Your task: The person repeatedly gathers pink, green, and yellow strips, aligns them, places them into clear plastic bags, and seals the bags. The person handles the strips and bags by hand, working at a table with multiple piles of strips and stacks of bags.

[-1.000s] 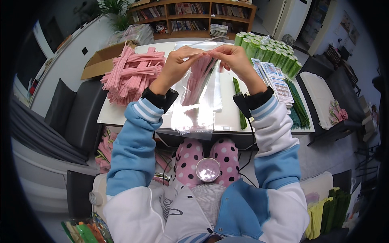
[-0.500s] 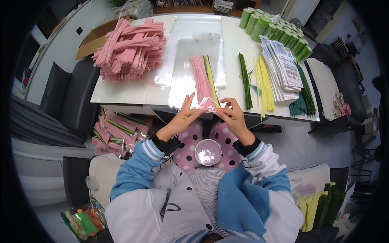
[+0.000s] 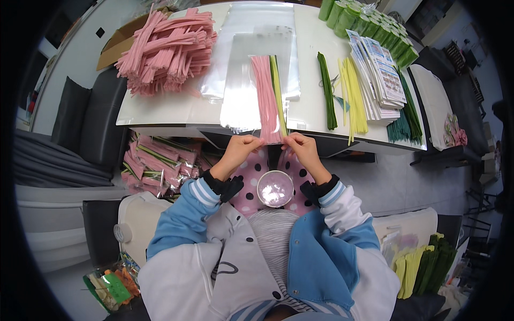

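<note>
A clear plastic bag [image 3: 275, 139] hangs slightly over the table's near edge, its near end between my hands. Inside lie long fuzzy stems: a wide pink bundle [image 3: 265, 99], with narrow yellow and dark green stems [image 3: 278, 96] along its right side. My left hand [image 3: 241, 153] pinches the bag's near left corner between thumb and curled fingers. On the right corner, my right hand [image 3: 304, 152] grips in the same way. Beneath the bag's far part is a stack of flat clear bags [image 3: 257, 24]. The fingertips partly cover the corners.
Pink stems [image 3: 166, 51] are heaped at the left. To the right lie dark green stems [image 3: 326, 93], scissors [image 3: 334, 80], yellow stems [image 3: 353, 104], printed sheets [image 3: 377, 77] and green rolls [image 3: 369, 27]. Filled packs [image 3: 160, 160] lie below the table. A round tub [image 3: 274, 189] rests at my lap.
The bag's near end has gone from a raised peak to flat and has come slightly toward me. My left hand's raised fingers have curled in. The whole view has shifted a little.
</note>
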The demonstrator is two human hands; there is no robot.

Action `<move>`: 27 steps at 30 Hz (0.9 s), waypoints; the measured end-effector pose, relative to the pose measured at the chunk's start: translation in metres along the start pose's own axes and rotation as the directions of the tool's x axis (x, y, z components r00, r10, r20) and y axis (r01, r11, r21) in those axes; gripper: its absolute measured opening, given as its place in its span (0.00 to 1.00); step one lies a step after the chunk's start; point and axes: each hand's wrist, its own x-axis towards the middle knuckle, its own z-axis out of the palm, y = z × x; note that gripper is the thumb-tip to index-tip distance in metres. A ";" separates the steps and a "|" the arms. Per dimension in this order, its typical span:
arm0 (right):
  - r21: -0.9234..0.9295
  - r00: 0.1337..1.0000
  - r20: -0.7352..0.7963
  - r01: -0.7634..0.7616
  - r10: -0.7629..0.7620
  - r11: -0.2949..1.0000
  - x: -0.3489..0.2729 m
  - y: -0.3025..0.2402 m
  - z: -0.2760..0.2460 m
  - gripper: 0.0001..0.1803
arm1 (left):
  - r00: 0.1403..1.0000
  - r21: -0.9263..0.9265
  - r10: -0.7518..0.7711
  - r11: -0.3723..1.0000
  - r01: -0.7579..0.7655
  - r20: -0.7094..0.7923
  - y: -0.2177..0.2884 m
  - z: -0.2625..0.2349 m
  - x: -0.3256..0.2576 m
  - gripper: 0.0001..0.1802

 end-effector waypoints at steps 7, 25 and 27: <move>0.134 0.993 -0.118 -0.011 0.027 0.991 0.003 0.018 0.005 0.15 | 0.992 0.001 -0.036 0.999 0.036 -0.120 -0.007 0.007 0.005 0.17; 0.157 0.940 -0.211 -0.239 0.268 0.958 0.004 0.011 0.018 0.16 | 0.951 -0.291 -0.298 0.920 0.264 -0.078 0.000 0.025 0.020 0.11; 0.139 0.928 -0.248 -0.250 0.278 0.958 0.006 0.004 0.018 0.17 | 0.970 -0.324 -0.242 0.919 0.225 -0.011 -0.002 0.026 0.020 0.11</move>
